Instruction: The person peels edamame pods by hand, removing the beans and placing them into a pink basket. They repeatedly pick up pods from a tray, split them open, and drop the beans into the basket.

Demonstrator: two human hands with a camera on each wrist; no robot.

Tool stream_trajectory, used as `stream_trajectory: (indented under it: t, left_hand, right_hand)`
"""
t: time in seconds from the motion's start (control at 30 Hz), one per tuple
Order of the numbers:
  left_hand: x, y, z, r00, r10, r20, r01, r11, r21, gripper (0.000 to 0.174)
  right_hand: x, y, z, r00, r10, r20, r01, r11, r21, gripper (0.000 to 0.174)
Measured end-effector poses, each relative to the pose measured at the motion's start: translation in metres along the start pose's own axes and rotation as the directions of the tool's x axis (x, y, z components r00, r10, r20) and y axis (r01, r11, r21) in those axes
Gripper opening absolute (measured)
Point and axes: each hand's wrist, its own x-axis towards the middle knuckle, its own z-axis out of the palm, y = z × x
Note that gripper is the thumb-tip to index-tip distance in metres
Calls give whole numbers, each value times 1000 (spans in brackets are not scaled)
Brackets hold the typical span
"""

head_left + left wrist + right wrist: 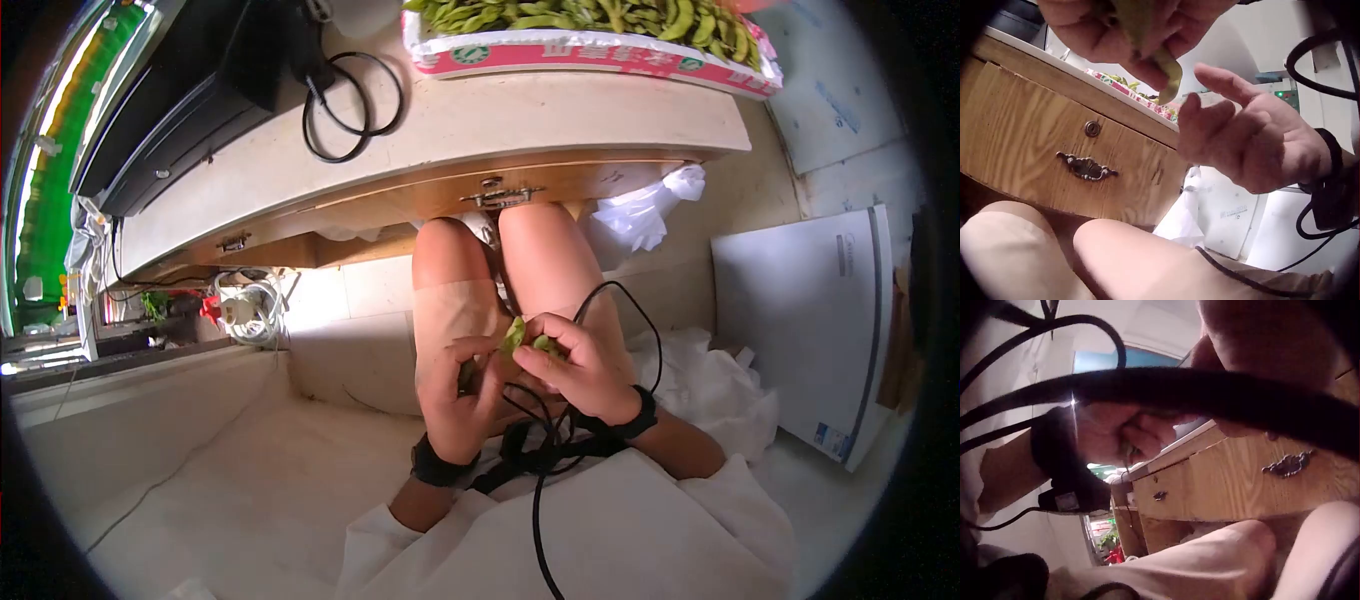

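Observation:
Over the lap, my left hand (462, 392) pinches a green edamame pod (514, 337) between thumb and fingertips. A second bit of green pod (545, 343) shows in the gap between thumb and index finger of my right hand (592, 378). Seen from the left wrist, my left hand (1110, 37) grips pods, and one pod (1169, 78) sticks out below its fingers. There the right hand (1250, 134) has bent fingers and its thumb apart, close beside that pod's tip; I cannot tell if it holds anything. A cable covers much of the right wrist view.
A pink and white box (590, 62) heaped with edamame pods (590, 15) stands on the desk (560, 110). Left of it are a coiled black cable (395, 105) and a black machine (190, 100). Black cables (540, 490) run between the wrists. A white plastic bag (650, 210) hangs by the drawer.

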Motion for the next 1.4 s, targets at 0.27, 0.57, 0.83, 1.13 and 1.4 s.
stream_trajectory:
  t: [0.27,0.57,0.83,1.13,1.4]
  left_hand:
    - [9,-19,-37,957,-200,210,280,829,-483,9]
    - [4,-64,-64,913,-202,355,408,511,-757,8]
    - [1,-62,-63,924,-228,308,383,506,-773,7]
    - [5,-34,-30,930,-281,237,367,730,-576,8]
    - [21,0,5,964,-237,121,266,838,-476,7]
  right_hand:
    - [19,-8,23,987,-69,144,129,877,-462,9]
    - [45,-11,58,967,-129,218,219,859,-463,7]
    - [54,2,56,937,217,272,-215,976,-38,10]
    - [42,-10,26,940,165,299,-143,985,-95,18]
    - [25,-4,-4,983,41,181,-70,985,156,19]
